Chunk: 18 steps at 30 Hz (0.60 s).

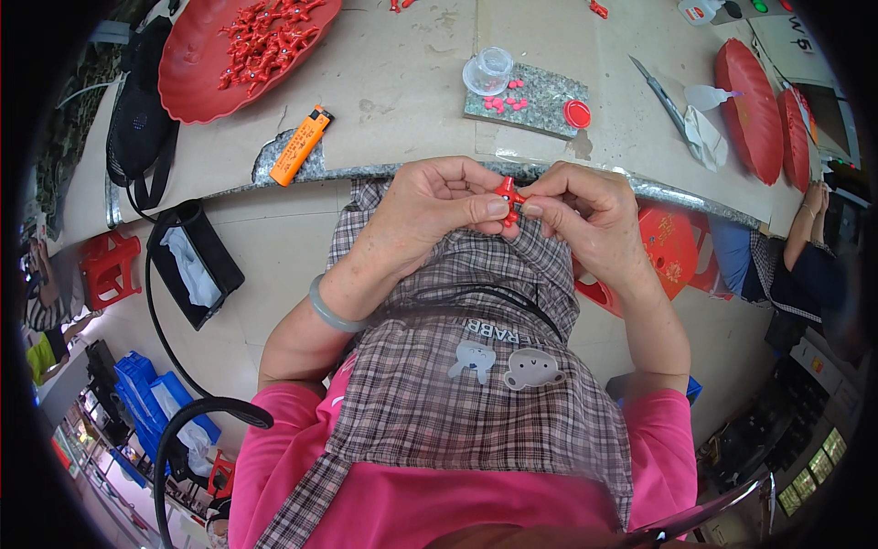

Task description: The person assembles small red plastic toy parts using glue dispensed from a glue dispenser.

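Observation:
A small glossy red figurine (508, 189) with dark dots on it is held between my two hands, just in front of the table edge. My left hand (437, 203) pinches it from the left between thumb and fingers. From the right, the thumb and forefinger of my right hand (590, 215) close on its other side; whether a tiny part sits between those fingertips is hidden. Beyond the hands a speckled stone slab (546, 87) carries several small pink pieces (506, 103), a clear plastic cup (494, 69) and a red cap (577, 113).
A red plate (187, 91) heaped with similar red figurines (265, 46) stands far left, near an orange lighter (302, 145). On the right lie tweezers (666, 99), a crumpled tissue (706, 137), a small dropper bottle (709, 97) and red trays (745, 110). Another person's arm (805, 224) shows far right.

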Motion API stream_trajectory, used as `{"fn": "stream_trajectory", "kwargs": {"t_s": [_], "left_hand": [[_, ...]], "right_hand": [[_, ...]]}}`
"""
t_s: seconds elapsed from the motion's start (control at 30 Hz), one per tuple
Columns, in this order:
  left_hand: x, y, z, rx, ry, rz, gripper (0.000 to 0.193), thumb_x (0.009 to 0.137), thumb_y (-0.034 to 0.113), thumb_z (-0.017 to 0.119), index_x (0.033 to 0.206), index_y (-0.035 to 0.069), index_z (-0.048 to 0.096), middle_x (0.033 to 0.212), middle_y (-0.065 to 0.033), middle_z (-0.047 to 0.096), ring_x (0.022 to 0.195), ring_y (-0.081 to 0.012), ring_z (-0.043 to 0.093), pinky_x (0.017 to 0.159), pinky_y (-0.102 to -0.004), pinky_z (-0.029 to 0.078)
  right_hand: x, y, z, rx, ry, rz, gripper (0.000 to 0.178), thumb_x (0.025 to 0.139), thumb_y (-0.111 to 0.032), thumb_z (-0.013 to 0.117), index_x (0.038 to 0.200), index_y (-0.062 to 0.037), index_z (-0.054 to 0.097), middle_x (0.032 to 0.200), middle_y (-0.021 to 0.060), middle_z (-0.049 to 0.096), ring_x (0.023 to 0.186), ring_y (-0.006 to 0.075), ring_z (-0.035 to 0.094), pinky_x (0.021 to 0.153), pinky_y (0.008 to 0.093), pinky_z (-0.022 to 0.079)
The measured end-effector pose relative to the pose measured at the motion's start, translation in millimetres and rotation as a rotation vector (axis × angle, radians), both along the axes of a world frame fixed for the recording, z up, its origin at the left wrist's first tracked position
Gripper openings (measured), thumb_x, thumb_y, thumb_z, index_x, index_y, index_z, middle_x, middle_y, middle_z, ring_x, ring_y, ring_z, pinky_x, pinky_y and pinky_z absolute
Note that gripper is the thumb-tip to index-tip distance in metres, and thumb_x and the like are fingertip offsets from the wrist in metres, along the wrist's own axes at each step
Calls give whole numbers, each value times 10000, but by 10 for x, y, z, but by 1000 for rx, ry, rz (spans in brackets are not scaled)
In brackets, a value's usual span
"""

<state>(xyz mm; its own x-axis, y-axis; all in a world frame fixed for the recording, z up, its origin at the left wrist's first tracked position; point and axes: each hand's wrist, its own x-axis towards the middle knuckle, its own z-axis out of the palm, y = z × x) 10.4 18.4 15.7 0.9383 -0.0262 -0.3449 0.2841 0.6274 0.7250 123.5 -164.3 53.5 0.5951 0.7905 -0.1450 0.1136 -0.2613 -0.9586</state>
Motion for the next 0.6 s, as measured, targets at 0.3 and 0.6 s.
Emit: {"fn": "stream_trajectory", "kwargs": {"t_s": [0.3, 0.6], "left_hand": [[-10, 8, 43, 120, -28, 15, 194, 910, -1, 669, 1073, -102, 643, 934, -173, 721, 838, -217, 729, 779, -288, 606], [-10, 6, 15, 177, -68, 48, 164, 898, -12, 681, 1042, -80, 646, 962, -149, 717, 869, -191, 720, 781, -270, 593]], "right_hand": [[-33, 19, -56, 72, -93, 17, 60, 872, -1, 697, 924, 28, 706, 792, 71, 678, 623, 99, 641, 530, 237, 509], [-20, 54, -26, 84, -154, 36, 74, 867, -1, 699, 935, 29, 702, 807, 78, 682, 654, 119, 662, 560, 254, 527]]}}
